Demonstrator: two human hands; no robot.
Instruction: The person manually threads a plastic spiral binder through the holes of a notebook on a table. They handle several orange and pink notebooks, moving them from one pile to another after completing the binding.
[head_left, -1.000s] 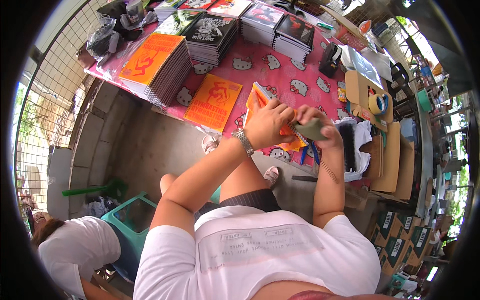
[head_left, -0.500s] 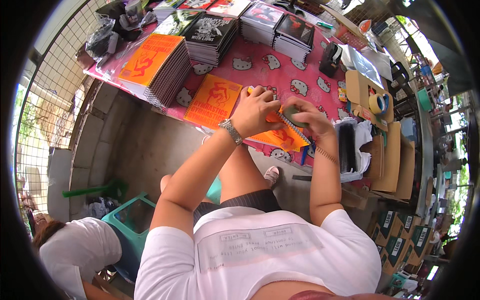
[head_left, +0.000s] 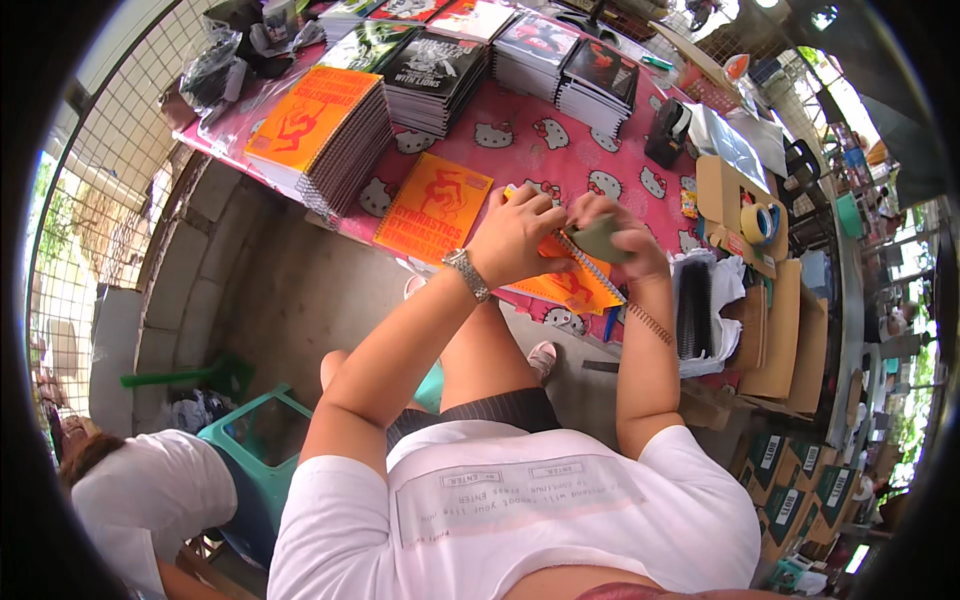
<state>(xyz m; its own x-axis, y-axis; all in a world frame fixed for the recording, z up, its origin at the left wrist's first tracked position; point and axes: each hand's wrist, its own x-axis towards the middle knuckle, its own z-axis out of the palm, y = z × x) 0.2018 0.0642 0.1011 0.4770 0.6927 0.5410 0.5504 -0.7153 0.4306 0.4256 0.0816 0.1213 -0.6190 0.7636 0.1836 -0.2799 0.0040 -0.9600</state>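
My left hand (head_left: 520, 235), with a metal watch at its wrist, is closed on the top part of an orange spiral-bound notebook (head_left: 572, 290) at the near edge of the table. Pinched in my right hand (head_left: 632, 238) is a dark green, flat piece (head_left: 597, 241) whose kind I cannot make out. It sits right at the notebook's wire spiral (head_left: 592, 262). My fingers hide part of the cover. Left of my hands, another orange notebook (head_left: 436, 205) lies flat on the pink patterned tablecloth (head_left: 520, 155).
A tall stack of orange notebooks (head_left: 325, 140) stands at the left, with black-covered notebooks (head_left: 432, 80) behind it. On the right are a white-lined box of black spirals (head_left: 697, 305) and a cardboard box with tape rolls (head_left: 735, 215). Another person (head_left: 150, 500) is at the lower left.
The green piece in my right hand has turned and shows more of its face above the spiral. My left hand keeps its hold, and the whole view has shifted slightly.
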